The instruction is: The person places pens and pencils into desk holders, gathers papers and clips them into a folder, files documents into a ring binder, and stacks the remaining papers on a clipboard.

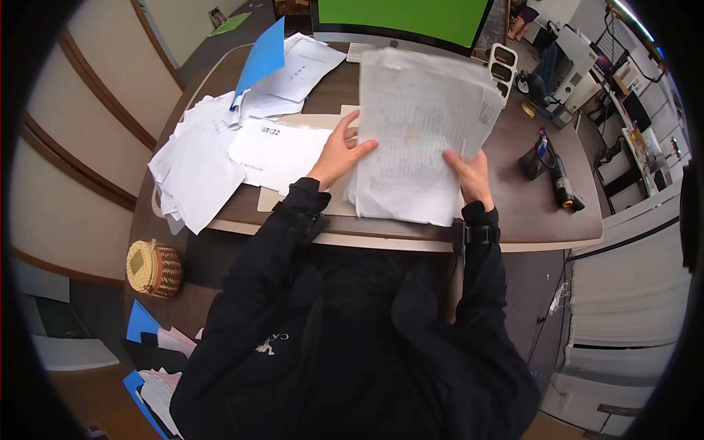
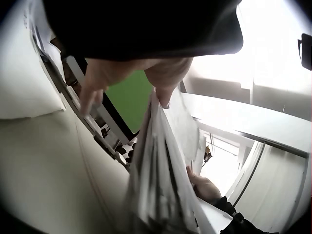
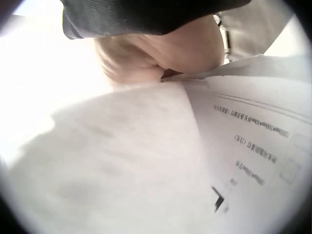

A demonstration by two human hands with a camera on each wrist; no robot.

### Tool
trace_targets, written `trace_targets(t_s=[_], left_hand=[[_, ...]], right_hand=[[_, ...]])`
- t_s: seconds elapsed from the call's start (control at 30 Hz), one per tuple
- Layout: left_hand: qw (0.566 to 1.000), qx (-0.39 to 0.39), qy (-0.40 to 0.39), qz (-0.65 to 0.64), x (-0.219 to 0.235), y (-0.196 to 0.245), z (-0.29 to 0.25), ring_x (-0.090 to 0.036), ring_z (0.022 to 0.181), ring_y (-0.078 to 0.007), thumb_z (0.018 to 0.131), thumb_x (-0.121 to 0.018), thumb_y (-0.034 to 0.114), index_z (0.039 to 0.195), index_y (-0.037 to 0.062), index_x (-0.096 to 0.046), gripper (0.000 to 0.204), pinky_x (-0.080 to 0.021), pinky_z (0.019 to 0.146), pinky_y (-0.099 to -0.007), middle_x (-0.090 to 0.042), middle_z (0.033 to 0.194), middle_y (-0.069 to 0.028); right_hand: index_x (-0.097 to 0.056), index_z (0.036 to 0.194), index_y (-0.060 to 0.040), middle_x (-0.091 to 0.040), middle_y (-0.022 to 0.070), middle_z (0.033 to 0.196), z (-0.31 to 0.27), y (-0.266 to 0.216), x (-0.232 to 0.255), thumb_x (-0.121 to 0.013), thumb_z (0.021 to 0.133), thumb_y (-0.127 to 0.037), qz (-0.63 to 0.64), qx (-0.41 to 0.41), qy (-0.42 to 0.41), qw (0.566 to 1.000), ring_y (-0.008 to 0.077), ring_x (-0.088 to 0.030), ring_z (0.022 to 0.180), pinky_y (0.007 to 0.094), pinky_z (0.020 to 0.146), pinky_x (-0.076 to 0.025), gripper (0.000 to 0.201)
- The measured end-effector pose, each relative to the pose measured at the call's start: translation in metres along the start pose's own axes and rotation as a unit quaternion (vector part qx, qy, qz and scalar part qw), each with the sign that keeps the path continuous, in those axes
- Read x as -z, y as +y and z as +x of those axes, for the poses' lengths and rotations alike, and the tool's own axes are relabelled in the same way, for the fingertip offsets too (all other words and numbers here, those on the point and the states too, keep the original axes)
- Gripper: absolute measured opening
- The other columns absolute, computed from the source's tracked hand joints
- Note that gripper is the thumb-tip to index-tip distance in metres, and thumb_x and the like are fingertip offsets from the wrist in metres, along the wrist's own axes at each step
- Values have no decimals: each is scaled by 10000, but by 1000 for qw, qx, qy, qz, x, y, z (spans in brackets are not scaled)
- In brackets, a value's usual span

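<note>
A thick stack of white printed sheets (image 1: 418,125) stands raised and tilted over the front of the desk. My left hand (image 1: 341,152) holds its left edge, thumb on the front face and forefinger out beside the edge. On the opposite side my right hand (image 1: 471,176) grips the stack, thumb on the front and the other fingers hidden behind. Seen edge-on in the left wrist view, the sheets (image 2: 161,170) are fanned slightly apart. Printed lines show on a page (image 3: 253,146) in the right wrist view.
Left on the desk lie a loose paper pile (image 1: 202,161), a blue folder (image 1: 260,59) and a printed white sheet (image 1: 275,150). A monitor (image 1: 403,22) stands behind. At right are a black-and-yellow tool (image 1: 563,187) and a white rack (image 1: 502,66). A woven basket (image 1: 154,268) sits lower left.
</note>
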State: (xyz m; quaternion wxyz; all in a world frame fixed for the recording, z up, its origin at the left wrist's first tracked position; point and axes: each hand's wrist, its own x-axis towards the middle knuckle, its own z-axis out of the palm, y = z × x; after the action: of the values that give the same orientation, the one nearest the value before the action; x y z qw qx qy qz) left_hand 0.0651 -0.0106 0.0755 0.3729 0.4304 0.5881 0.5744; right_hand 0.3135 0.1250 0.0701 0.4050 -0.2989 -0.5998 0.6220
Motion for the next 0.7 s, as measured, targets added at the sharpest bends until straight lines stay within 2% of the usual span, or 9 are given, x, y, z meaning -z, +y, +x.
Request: trace_targets(t_s=[0.03,0.07,0.13,0.17,0.23,0.33,0.47,0.57,0.7], left_hand=[[994,-92,-48,-24,-1,2,4,-543,1142,-224,825,-729,205,1360,-25,-391,674,-433,962,-329,-552,1265,-171],[994,-91,-52,-25,1,5,6,-543,1142,-224,825,-729,205,1360,-25,-391,674,-433,962,-329,-552,1265,-171],[988,-110,-11,107,6,32,0,-625,960,-203,830,-724,213,1193,-8,-572,451,-487,841,-317,-660,1067,-130],[985,-170,12,37,4,34,-1,-633,900,-203,829,-723,190,1104,-28,-621,365,-495,793,-325,-681,976,-116],[982,-176,24,65,11,34,0,-629,904,-195,820,-731,183,1114,-24,-616,377,-495,797,-320,-679,990,-111],[978,-183,44,86,14,33,-4,-624,905,-181,802,-750,171,1122,-18,-611,397,-496,803,-313,-675,1008,-102],[977,-188,56,89,8,49,-13,-621,906,-166,784,-771,167,1119,-8,-612,410,-499,804,-304,-671,1014,-94],[975,-215,49,27,7,60,-12,-623,898,-161,781,-777,177,1120,-11,-610,423,-504,789,-301,-669,1009,-95],[978,-201,37,44,15,55,-11,-623,889,-153,785,-773,179,1110,-20,-613,414,-506,774,-299,-670,998,-96]], right_hand=[[-527,1184,48,-639,119,1063,-1,-14,-9,-692,833,-57,-39,28,4,999,178,-614,936,307,834,-495,402],[-546,1168,44,-641,108,1059,-2,-24,-17,-695,839,-77,-79,55,9,995,167,-607,926,303,829,-486,381],[-580,1133,34,-647,82,1035,-6,-36,-31,-690,857,-129,-88,101,9,991,154,-592,909,296,818,-468,339],[-586,1129,32,-648,76,1028,-10,-43,-38,-685,864,-148,-93,133,12,987,153,-589,907,296,821,-463,336],[-600,1111,26,-649,62,1006,-13,-43,-50,-674,873,-185,-98,186,30,977,153,-579,901,299,808,-460,327],[-592,1119,24,-647,63,1002,-13,-29,-50,-677,869,-199,-123,147,-1,981,152,-577,900,303,802,-464,346],[-598,1086,23,-645,57,985,-21,-39,-64,-717,834,-153,-65,197,52,977,142,-580,899,289,782,-473,330],[-590,1085,22,-645,59,989,-22,-51,-68,-733,822,-137,-72,201,55,975,138,-587,895,288,773,-478,338],[-581,1100,22,-647,63,995,-20,-49,-61,-733,829,-150,-82,185,34,979,135,-594,892,288,778,-481,355]])
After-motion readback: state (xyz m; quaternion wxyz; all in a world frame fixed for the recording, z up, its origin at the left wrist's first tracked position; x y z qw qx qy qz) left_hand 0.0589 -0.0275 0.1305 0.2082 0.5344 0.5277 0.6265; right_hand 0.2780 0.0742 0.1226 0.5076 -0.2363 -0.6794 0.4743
